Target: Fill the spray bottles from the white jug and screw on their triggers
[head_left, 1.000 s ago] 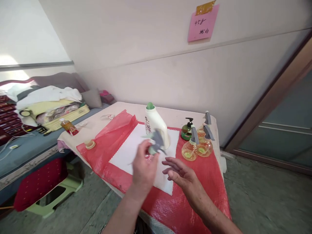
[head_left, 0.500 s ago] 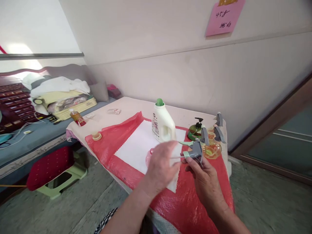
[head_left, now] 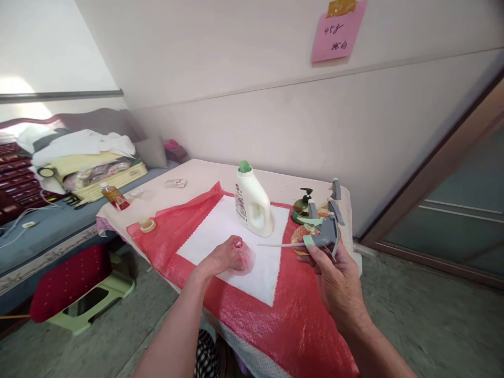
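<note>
My left hand [head_left: 225, 256] is wrapped round a small pink see-through bottle [head_left: 245, 259], which stands open-necked on a white cloth [head_left: 252, 286]. In my right hand [head_left: 339, 278] is a grey and green trigger spray head [head_left: 325, 236], its thin white dip tube pointing left over the cloth. Behind the bottle stands a cream detergent jug [head_left: 254, 206] with a green spout in its neck. A green pump bottle [head_left: 302, 209] and several spray bottles, one of them amber [head_left: 301, 233], are partly hidden behind my right hand.
A red plastic sheet [head_left: 291, 336] lies under the cloth on the table. Toward the left are a round cap [head_left: 147, 224] and a bottle of amber liquid [head_left: 115, 196]. A red-topped stool [head_left: 74, 281] stands on the floor beside a bed.
My left hand has moved from near the spray head's tube to the pink bottle and closed round it. My right hand still holds the spray head, its tube now in plain view.
</note>
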A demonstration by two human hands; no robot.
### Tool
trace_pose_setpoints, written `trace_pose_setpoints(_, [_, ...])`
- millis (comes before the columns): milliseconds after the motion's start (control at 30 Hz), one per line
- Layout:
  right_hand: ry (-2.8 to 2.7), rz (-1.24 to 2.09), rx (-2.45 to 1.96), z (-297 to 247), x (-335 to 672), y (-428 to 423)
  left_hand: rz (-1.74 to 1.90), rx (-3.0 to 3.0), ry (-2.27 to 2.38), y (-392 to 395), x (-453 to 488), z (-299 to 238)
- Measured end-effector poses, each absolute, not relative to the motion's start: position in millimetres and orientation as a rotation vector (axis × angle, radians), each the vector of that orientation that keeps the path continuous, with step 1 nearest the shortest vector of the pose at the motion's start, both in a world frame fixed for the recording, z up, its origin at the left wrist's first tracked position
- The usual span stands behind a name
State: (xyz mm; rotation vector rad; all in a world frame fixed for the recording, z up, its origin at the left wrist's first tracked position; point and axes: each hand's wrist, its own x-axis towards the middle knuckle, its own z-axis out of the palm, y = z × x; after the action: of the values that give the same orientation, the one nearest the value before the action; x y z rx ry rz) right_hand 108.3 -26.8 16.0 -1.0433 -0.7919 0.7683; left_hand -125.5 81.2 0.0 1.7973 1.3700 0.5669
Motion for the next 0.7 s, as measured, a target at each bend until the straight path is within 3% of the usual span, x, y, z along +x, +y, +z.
trace_pose_setpoints(433, [-1.182,0.234,-1.258,42.3,116.4,-47.9,0.606,2.101,1.157,45.2,-64.7,8.9])
trace_pose_setpoints(700, [-1.49,0.472,-1.269,29.2,106.0,-38.9,0.689,2.368,1.136,26.7,-55.3,27.3])
